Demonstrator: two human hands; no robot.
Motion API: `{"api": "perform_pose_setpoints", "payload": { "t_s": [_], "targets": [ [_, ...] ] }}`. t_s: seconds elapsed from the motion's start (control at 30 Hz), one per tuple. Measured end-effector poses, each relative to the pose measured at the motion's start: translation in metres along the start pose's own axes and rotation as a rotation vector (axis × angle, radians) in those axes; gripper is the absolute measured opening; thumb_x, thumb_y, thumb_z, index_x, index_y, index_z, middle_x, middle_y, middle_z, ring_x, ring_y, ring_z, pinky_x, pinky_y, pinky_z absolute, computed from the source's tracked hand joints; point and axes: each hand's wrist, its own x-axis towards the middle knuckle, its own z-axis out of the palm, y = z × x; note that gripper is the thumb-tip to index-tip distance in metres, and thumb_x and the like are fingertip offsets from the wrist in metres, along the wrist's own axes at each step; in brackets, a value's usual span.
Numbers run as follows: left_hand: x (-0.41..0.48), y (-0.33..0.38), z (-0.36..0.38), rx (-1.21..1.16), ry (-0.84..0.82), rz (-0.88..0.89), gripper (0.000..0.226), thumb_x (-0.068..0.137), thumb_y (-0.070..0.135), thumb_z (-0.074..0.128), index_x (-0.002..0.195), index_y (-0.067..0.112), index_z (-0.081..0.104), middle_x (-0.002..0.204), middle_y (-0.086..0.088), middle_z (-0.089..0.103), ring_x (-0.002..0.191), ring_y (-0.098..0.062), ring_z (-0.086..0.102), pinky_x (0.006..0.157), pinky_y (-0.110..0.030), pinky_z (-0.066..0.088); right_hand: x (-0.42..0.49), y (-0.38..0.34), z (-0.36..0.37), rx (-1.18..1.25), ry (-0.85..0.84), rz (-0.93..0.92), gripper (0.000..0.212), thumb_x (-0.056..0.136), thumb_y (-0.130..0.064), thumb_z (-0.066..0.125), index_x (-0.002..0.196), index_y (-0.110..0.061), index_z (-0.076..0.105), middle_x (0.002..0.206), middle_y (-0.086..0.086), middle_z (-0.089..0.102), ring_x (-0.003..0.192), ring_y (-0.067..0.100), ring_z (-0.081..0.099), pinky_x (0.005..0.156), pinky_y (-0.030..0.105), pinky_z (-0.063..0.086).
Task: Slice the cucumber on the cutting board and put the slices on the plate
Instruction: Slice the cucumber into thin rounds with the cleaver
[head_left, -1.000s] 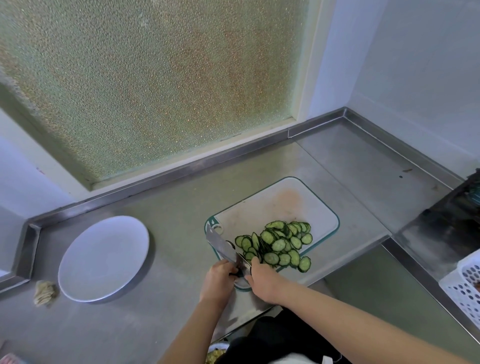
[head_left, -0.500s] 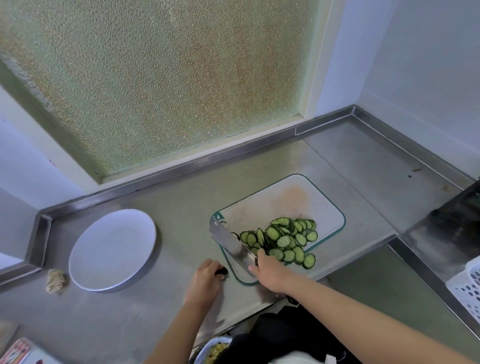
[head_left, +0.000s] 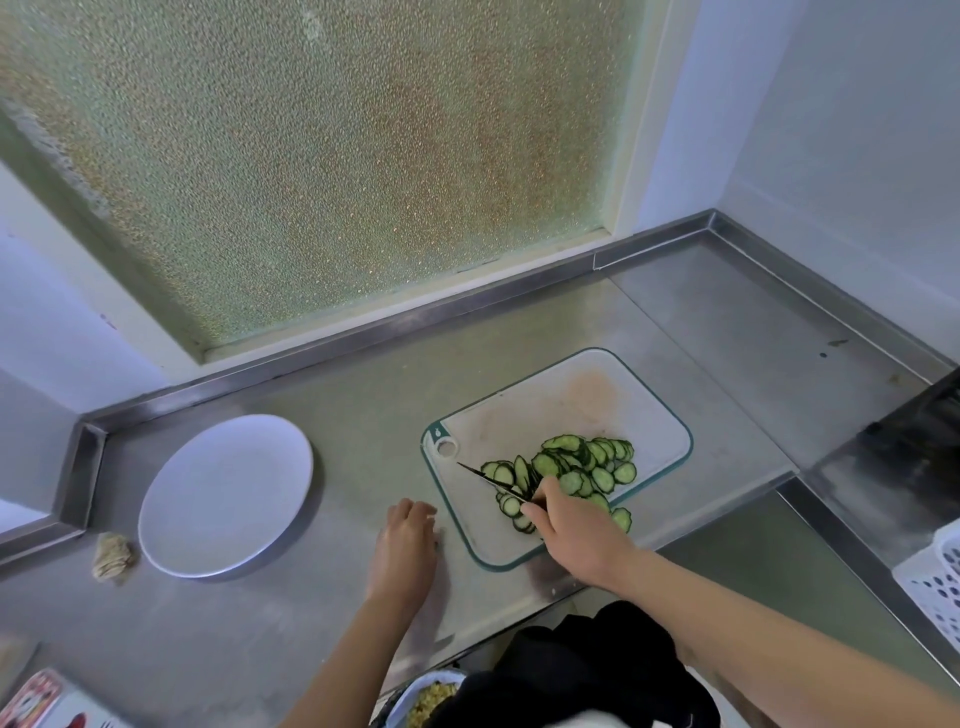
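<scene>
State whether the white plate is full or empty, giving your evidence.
Empty: the plate shows a bare white surface, and the cucumber slices all lie on the cutting board.

Gap between cutting board and plate, half blocked
Bare counter runs between them, but the left hand rests palm-down on the near part; the far part along the raised steel rim is open. A crumpled rag sits just beside the plate's near-left edge

No legible text anywhere — perhaps print on the red-and-white packet, too blurred
</scene>
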Motion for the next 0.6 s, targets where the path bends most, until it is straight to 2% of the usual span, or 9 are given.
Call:
{"api": "perform_pose_setpoints", "payload": {
  "t_s": [0.07,0.13,0.23,0.33,0.4,0.43,0.5,0.6],
  "targets": [
    [0.005,0.010,-0.008,-0.053,0.103,0.015,0.015,0.088,0.005,0.046,0.091,0.003,0.061,0.088,-0.013,0.057,0.085,-0.029,0.052,0.074,-0.038,0.044,0.001,0.005,-0.004,-0.012,0.044,0.008,0.028,0.099,-0.041,0.035,0.106,-0.014,0.042,0.065,-0.010,0.046,0.057,0.014,0.047,0.053,0.030,0.035],
    [0.008,0.026,-0.018,-0.106,0.214,0.083,0.024,0.089,0.019,0.037,0.087,0.006,0.057,0.084,-0.009,0.053,0.081,-0.021,0.045,0.072,-0.030,0.039,0.002,0.010,-0.007,-0.017,0.070,0.014,0.031,0.098,-0.043,0.038,0.107,-0.014,0.042,0.067,-0.011,0.049,0.059,0.013,0.050,0.055,0.029,0.037],
    [0.012,0.052,-0.027,-0.082,0.276,0.238,0.022,0.088,0.023,0.037,0.093,0.012,0.054,0.089,-0.006,0.053,0.082,-0.017,0.042,0.073,-0.024,0.034,0.003,0.014,-0.013,-0.031,0.092,0.025,0.035,0.095,-0.047,0.042,0.109,-0.015,0.040,0.086,-0.003,0.063,0.074,0.020,0.062,0.067,0.036,0.049],
    [0.018,0.072,-0.023,0.004,0.164,0.372,0.026,0.090,0.030,0.040,0.113,0.023,0.050,0.116,-0.002,0.054,0.107,-0.021,0.044,0.091,-0.028,0.031,0.001,0.017,-0.016,-0.066,0.095,0.021,0.039,0.093,-0.049,0.045,0.109,-0.015,0.038,0.097,0.001,0.066,0.081,0.022,0.065,0.067,0.035,0.049],
    [0.021,0.081,-0.019,0.071,-0.005,0.439,0.035,0.093,0.036,0.038,0.128,0.030,0.041,0.138,0.001,0.042,0.130,-0.023,0.030,0.108,-0.035,0.020,0.000,0.018,-0.017,-0.100,0.107,0.003,0.042,0.092,-0.051,0.046,0.111,-0.014,0.038,0.100,0.000,0.067,0.086,0.021,0.066,0.068,0.033,0.047],
    [0.023,0.084,-0.017,0.107,-0.105,0.459,0.038,0.095,0.037,0.037,0.133,0.031,0.036,0.145,0.003,0.033,0.136,-0.022,0.021,0.111,-0.038,0.014,0.000,0.018,-0.017,-0.115,0.117,-0.011,0.043,0.092,-0.051,0.046,0.111,-0.014,0.038,0.101,-0.001,0.067,0.088,0.021,0.066,0.068,0.032,0.045],
    [0.025,0.086,-0.012,0.197,-0.243,0.488,0.041,0.097,0.036,0.033,0.138,0.033,0.027,0.151,0.009,0.019,0.140,-0.019,0.009,0.113,-0.041,0.008,-0.001,0.018,-0.018,-0.138,0.131,-0.036,0.045,0.091,-0.054,0.046,0.111,-0.014,0.038,0.102,-0.001,0.067,0.089,0.021,0.065,0.065,0.030,0.041],
    [0.027,0.087,-0.006,0.298,-0.345,0.538,0.042,0.099,0.033,0.028,0.140,0.035,0.021,0.151,0.012,0.017,0.139,-0.016,0.010,0.112,-0.045,0.006,-0.003,0.020,-0.020,-0.166,0.140,-0.035,0.048,0.090,-0.056,0.046,0.111,-0.014,0.038,0.100,0.000,0.067,0.089,0.022,0.065,0.063,0.029,0.037]
  ]
}}
